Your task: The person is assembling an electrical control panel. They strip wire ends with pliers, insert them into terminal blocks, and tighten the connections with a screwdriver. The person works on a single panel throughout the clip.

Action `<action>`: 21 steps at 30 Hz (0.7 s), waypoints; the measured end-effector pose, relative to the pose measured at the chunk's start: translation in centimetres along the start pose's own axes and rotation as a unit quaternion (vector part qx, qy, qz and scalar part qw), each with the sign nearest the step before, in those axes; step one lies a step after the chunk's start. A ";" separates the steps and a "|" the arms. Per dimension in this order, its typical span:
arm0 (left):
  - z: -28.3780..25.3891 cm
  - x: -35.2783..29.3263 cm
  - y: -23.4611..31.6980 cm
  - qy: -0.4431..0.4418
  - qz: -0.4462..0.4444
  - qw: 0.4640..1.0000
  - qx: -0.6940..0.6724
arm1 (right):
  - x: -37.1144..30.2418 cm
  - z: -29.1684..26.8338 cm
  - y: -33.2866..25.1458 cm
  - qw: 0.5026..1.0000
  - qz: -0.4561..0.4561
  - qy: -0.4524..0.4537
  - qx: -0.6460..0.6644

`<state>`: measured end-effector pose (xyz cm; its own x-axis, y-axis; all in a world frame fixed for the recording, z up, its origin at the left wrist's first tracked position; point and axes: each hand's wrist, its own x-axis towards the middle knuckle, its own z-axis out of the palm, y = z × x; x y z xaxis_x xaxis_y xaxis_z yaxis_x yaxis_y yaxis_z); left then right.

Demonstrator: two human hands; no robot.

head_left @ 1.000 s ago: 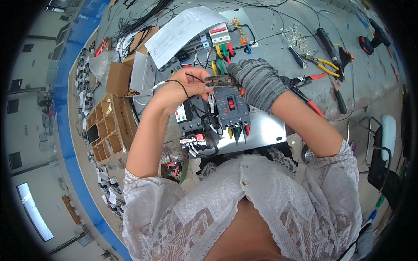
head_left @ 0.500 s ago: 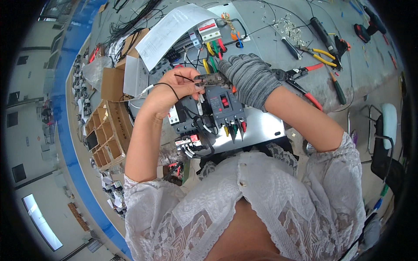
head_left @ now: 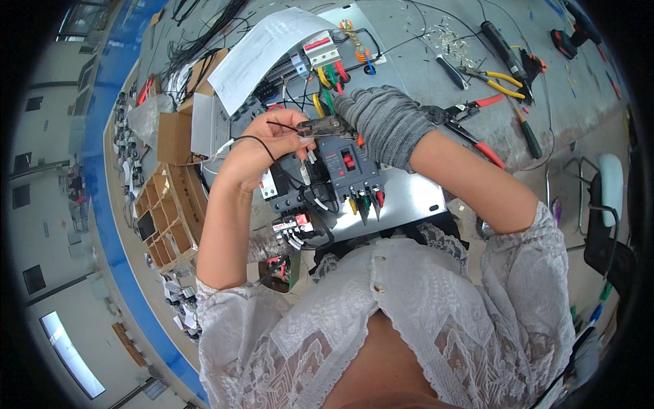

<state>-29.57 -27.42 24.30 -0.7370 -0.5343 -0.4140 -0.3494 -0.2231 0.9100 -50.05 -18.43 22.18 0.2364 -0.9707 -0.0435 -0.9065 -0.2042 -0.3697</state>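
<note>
My left hand (head_left: pixel 269 143) pinches a thin black wire (head_left: pixel 262 142), with a white sleeve on it by the wrist. My right hand (head_left: pixel 385 123), in a grey striped knit glove, is closed round a dark metal hand tool (head_left: pixel 325 127) that looks like wire strippers. The tool's jaws point left and meet my left fingertips; its handles are hidden in the glove. Just below them a grey moulded-case circuit breaker (head_left: pixel 347 163) with a red switch sits on a silver mounting plate (head_left: pixel 415 198). Black wires with white sleeves hang beside the breaker, next to a red-and-white component (head_left: pixel 293 223).
A paper sheet (head_left: pixel 266 54) covers part of the panel's far side. Right of the plate lie red-handled pliers (head_left: pixel 470 123), yellow-handled cutters (head_left: pixel 501 83), a green screwdriver (head_left: pixel 528 136) and a cordless drill (head_left: pixel 575 34). At left stand a cardboard box (head_left: pixel 176 140) and a wooden compartment tray (head_left: pixel 170 218).
The view has shifted slightly. My hands and the tool have moved a little to the left together, keeping their grips; the black wire's loose bend near my left fingers sits slightly differently.
</note>
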 end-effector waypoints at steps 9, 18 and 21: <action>0.3 0.0 0.3 0.006 -0.002 1.000 -0.003 | 0.2 0.1 0.0 1.000 0.022 -0.020 0.005; 0.4 -0.1 0.5 0.001 0.000 1.000 0.006 | 0.8 -1.7 0.6 0.973 0.009 -0.189 0.135; 0.3 -0.2 0.4 -0.002 -0.003 1.000 0.023 | 1.0 -0.9 3.6 0.863 0.036 -0.132 0.485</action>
<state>-29.80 -27.15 24.76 -0.7371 -0.5301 -0.4191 -0.3794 -0.1886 0.9058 -53.41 -20.29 21.62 0.3799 -0.8872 -0.2618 -0.2319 0.1826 -0.9554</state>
